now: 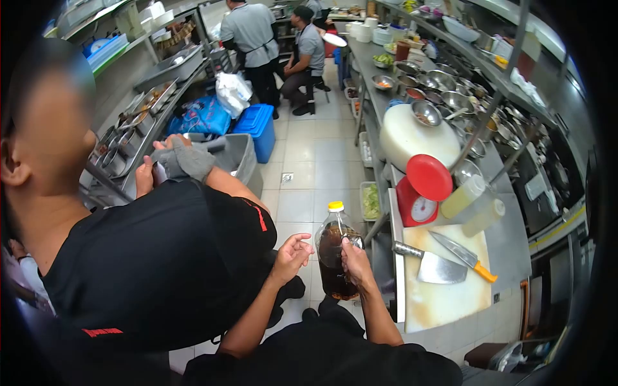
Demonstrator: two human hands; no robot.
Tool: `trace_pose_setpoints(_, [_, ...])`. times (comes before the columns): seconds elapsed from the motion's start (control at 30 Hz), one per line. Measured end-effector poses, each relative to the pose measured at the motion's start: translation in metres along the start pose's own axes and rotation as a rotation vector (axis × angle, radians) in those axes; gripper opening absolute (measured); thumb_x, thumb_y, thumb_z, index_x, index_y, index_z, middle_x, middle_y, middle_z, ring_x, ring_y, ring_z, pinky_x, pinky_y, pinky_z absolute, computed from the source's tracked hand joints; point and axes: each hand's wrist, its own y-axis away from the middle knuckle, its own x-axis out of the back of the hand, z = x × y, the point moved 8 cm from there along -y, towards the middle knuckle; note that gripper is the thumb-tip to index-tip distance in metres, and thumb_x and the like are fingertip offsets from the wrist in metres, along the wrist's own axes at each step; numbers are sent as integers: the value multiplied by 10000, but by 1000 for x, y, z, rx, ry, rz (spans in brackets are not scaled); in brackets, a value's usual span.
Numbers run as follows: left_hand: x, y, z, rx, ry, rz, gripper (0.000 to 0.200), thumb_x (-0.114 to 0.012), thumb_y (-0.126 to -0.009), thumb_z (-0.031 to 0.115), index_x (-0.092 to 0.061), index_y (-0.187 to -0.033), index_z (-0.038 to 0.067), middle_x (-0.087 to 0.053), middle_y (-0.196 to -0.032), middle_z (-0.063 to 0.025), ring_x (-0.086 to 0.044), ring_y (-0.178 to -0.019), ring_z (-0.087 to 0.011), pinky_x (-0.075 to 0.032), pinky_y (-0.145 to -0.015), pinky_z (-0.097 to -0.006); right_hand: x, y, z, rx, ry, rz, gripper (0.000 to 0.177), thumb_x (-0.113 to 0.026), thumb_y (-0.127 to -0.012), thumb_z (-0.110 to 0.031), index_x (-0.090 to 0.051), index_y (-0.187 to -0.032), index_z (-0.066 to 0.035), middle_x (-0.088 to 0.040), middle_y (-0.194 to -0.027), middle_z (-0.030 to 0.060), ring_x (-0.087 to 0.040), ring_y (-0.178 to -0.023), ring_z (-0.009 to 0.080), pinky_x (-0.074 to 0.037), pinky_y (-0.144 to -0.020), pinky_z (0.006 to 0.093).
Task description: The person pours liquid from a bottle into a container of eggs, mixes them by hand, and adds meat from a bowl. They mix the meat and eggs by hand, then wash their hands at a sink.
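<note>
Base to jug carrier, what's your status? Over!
Right hand gripping yellow-capped jug of dark liquid. Left hand empty, open beside it. Co-worker close on left.

The 1 head-worn camera looked forward and down from close above and behind the left hand (293, 258) and right hand (354, 258). Its wide, dark-rimmed view reached along the floor (297, 154) beyond the hands and took in the counter (508, 257) to their right.
</note>
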Motion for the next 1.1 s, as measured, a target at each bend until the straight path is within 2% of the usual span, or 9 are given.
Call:
trace_pose_setpoints(0.1, [13, 0, -2, 18, -92, 58, 371, -557, -874, 160, -446, -1198, 17, -576, -857, -54, -455, -581, -45, -340, -501, -159, -10, -26, -2, 27, -38, -25, 382, -493, -911, -408, -480, -666, -115, -383, -565, -63, -322, -461, 49, -254, -418, 221])
trace_pose_setpoints(0.5, [56, -9, -5, 174, -136, 281, 374, -550, -894, 190, -440, -1208, 18, -592, -848, -42, -497, -615, -52, -382, -534, -172, -29, -115, -62, 68, 56, -69, 381, -515, -901, -407, -421, -655, -132, -383, -538, -49, -360, -454, 59, -286, -420, 217])
trace_pose_setpoints(0.57, [61, -19, -10, 201, -135, 296, 385, -553, -895, 206, -437, -1212, 20, -594, -846, -42, -497, -601, -52, -371, -509, -179, -30, -128, -75, 53, -3, -73, 332, -533, -902, -362, -510, -706, -96, -398, -570, -62, -334, -476, 44, -252, -424, 226])
trace_pose_setpoints(0.63, [58, -34, -14, 252, -90, 338, 281, -524, -903, 206, -478, -1113, 27, -598, -844, -46, -496, -578, -59, -360, -481, -192, -30, -139, -86, 68, -30, -100, 330, -531, -903, -362, -512, -709, -96, -399, -571, -61, -333, -472, 41, -250, -422, 223])
trace_pose_setpoints(0.67, [58, -47, -21, 250, -78, 329, 281, -524, -903, 206, -478, -1113, 27, -598, -844, -46, -496, -578, -59, -360, -481, -192, -30, -146, -96, 97, -68, -120, 328, -528, -904, -362, -513, -711, -96, -401, -571, -60, -333, -468, 39, -247, -419, 220])
trace_pose_setpoints(0.77, [67, -100, -64, 297, -143, 338, 140, -405, -874, 169, -479, -903, 53, -605, -832, -68, -511, -553, -85, -345, -442, -211, -26, -160, -123, 134, -4, -46, 358, -492, -915, -403, -450, -674, -142, -343, -547, -71, -321, -446, 47, -258, -401, 212])
trace_pose_setpoints(0.87, [68, -159, -110, 395, -129, 321, 154, -384, -857, 149, -486, -920, 52, -608, -823, -82, -522, -546, -102, -352, -427, -230, -21, -177, -152, 210, 0, -36, 358, -490, -911, -420, -463, -690, -141, -353, -541, -75, -329, -445, 45, -257, -400, 209])
trace_pose_setpoints(0.93, [74, -183, -142, 588, -333, 343, 166, -380, -854, 131, -511, -897, 38, -621, -818, -99, -557, -567, -126, -371, -424, -243, -16, -181, -172, 246, -13, -42, 357, -485, -912, -422, -472, -707, -130, -370, -539, -71, -339, -442, 44, -261, -399, 205])
trace_pose_setpoints(1.1, [88, -242, -224, 666, -530, 34, 219, -382, -859, 146, -558, -834, 19, -644, -817, -118, -609, -612, -167, -385, -396, -279, 5, -198, -209, 258, -54, 58, 482, -365, -934, -487, -498, -709, -81, -386, -514, -48, -346, -415, 60, -262, -385, 210])
